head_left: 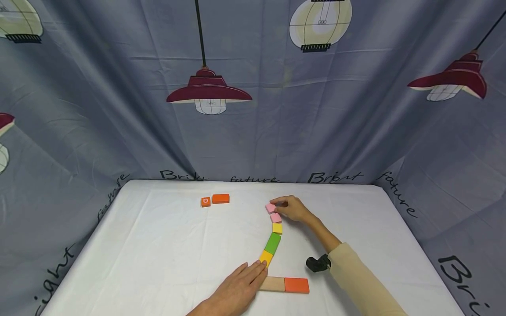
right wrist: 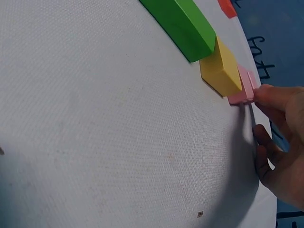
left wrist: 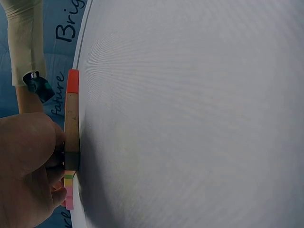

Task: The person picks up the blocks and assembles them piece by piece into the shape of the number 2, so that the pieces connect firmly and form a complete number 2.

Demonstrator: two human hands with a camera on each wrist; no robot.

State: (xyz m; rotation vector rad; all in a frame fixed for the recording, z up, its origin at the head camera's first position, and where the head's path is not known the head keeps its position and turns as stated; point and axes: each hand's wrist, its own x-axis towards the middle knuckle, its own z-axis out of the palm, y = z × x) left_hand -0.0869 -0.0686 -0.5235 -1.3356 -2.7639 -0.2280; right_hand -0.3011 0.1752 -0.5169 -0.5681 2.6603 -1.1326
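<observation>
With thumb and forefinger, my right hand (head_left: 292, 208) pinches the farthest pink block (head_left: 270, 208) of a curved row. Behind it the row runs toward me: a second pink block (head_left: 276, 218), a small yellow block (head_left: 277, 228), a long green block (head_left: 272, 243) and a nearer yellow block (head_left: 266, 257). My left hand (head_left: 242, 287) lies with straight fingers, its fingertips at that nearer yellow block. Under its edge comes out a tan block (head_left: 273, 284), end to end with an orange-red block (head_left: 296, 285). A dark block (left wrist: 71, 160) beyond the tan one is hidden from above.
At the far left of the white table (head_left: 158, 245) stand a small orange block (head_left: 205, 202) with a pale ring and a longer orange block (head_left: 220, 199). A black wrist camera (head_left: 318, 263) sits at the right sleeve. A grey-blue curtain (head_left: 257, 140) surrounds the table.
</observation>
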